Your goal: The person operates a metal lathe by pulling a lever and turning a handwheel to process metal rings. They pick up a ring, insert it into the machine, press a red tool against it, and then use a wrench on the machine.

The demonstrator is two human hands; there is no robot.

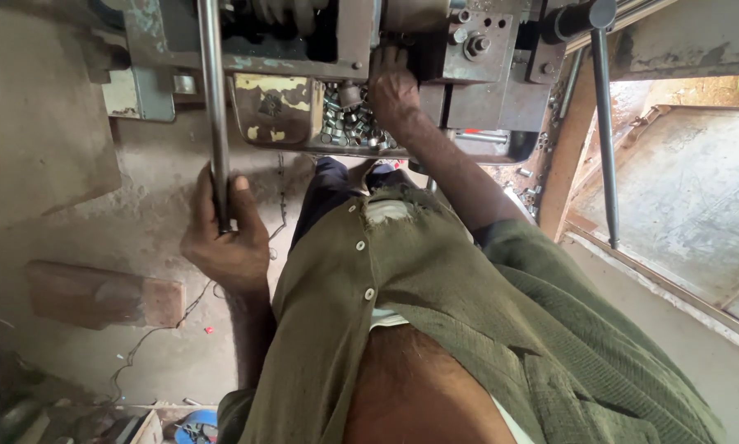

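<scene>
His left hand is wrapped tight around a steel lever. His right hand reaches over the tray of small metal parts, fingers curled against the machine; whether they hold anything I cannot tell.

Left hand low at the left of the view, fingers curled into a closed fist, thumb pressed up alongside, back of the hand turned toward the camera. Left forearm running down from the wrist, bare, elbow bent close to the body. Right hand stretched far forward and up, arm nearly straight, forearm bare below a rolled olive sleeve. Fingers of the right bent downward at the knuckles; fingertips hidden, so the state of that grip is unclear.
</scene>
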